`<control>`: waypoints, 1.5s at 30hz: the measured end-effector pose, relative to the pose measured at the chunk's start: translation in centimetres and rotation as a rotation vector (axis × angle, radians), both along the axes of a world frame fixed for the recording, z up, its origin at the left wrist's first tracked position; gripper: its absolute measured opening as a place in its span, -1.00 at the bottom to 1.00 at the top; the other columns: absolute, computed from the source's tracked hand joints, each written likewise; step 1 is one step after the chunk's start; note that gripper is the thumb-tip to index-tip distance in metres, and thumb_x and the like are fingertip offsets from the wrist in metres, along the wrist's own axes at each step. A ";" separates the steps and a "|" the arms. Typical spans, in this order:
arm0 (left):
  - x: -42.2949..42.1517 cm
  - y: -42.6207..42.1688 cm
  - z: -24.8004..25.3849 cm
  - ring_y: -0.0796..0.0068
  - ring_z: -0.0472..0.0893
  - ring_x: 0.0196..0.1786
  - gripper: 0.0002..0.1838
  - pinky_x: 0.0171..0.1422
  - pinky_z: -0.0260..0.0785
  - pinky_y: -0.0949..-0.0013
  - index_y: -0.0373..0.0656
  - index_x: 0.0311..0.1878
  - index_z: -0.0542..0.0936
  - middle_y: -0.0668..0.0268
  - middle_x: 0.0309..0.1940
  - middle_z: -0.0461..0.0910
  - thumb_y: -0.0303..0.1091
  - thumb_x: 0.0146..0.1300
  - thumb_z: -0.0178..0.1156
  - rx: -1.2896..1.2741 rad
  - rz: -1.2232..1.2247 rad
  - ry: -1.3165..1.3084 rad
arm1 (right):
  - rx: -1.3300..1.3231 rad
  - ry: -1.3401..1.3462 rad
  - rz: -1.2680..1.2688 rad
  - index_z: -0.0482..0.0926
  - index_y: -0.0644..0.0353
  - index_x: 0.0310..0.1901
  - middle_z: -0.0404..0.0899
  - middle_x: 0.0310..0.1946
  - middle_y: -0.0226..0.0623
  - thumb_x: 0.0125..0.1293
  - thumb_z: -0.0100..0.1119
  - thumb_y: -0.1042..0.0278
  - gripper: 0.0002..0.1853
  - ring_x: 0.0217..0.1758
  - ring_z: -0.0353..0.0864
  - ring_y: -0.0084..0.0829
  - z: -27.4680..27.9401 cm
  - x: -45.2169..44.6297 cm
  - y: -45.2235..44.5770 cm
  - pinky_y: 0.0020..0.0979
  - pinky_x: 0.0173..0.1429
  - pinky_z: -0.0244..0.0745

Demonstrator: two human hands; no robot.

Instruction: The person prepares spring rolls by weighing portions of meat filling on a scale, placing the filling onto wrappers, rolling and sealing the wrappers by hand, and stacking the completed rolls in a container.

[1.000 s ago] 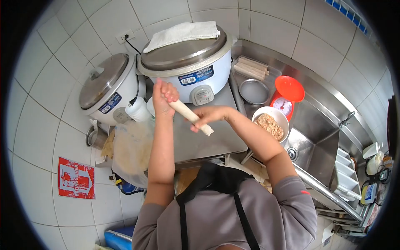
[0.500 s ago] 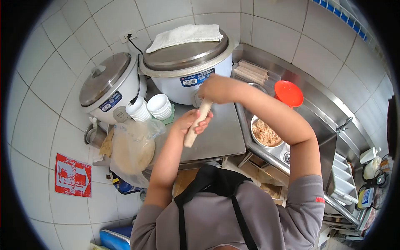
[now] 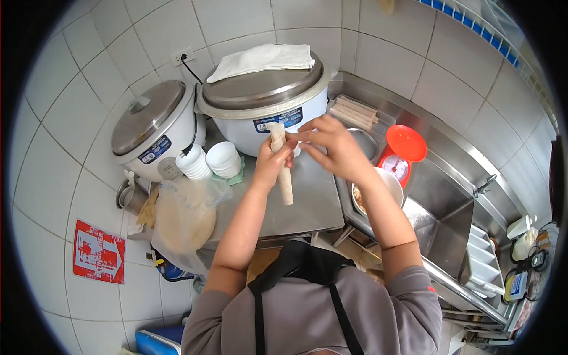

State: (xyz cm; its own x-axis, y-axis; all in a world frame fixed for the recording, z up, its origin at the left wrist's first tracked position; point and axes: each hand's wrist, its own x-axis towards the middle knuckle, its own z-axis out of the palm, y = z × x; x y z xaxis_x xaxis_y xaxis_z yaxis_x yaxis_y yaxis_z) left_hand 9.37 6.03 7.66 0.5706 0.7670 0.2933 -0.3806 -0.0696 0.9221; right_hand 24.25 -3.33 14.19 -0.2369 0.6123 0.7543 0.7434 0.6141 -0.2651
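My left hand is closed around a pale uncooked spring roll, held nearly upright above the steel table. The roll sticks out above and below the fist. Just to its right is my right hand, fingers spread and fingertips close to the roll; whether they touch it I cannot tell. Behind my right forearm stands a white bowl with a minced filling, partly hidden. Several similar rolls lie in a clear tray at the back.
Two rice cookers stand at the back; a folded white cloth tops the larger. Stacked white cups and bagged round wrappers are at left. A red kitchen scale stands beside the sink.
My right hand has come off the roll's upper end and moved right, its fingers opening. My left hand has turned the roll more upright. The scale's dial has come into view.
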 end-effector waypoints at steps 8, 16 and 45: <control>2.0 -2.0 0.5 0.68 0.47 -0.31 -0.95 -0.31 0.36 0.57 -0.27 -0.30 0.46 0.40 -0.43 0.51 -0.50 0.20 0.08 0.411 0.427 0.017 | 0.121 0.049 -0.079 0.59 0.20 -0.14 0.53 -0.24 -0.28 0.09 0.19 0.44 -0.74 -0.16 0.44 -0.28 -2.1 -2.3 0.7 -0.30 -0.06 0.34; 1.9 -2.1 0.5 0.76 0.40 -0.41 -0.96 -0.42 0.28 0.59 -0.26 -0.39 0.44 0.43 -0.50 0.46 -0.54 0.13 0.11 0.301 0.369 0.030 | 0.103 -0.079 -0.116 0.58 0.19 -0.22 0.46 -0.34 -0.32 0.08 0.24 0.33 -0.78 -0.19 0.34 -0.27 -1.5 -2.9 0.6 -0.29 0.02 0.25; -1.2 -1.2 1.0 0.70 0.24 -0.80 -0.87 -0.74 0.06 0.57 -0.19 -0.47 0.41 0.46 -0.78 0.32 -0.55 0.04 0.19 0.091 -0.401 0.184 | -0.517 -0.440 0.333 0.49 0.15 -0.55 0.46 -0.44 -0.38 -0.15 0.22 0.50 -0.90 -0.18 0.43 -0.31 3.2 -2.0 4.4 -0.31 -0.06 0.29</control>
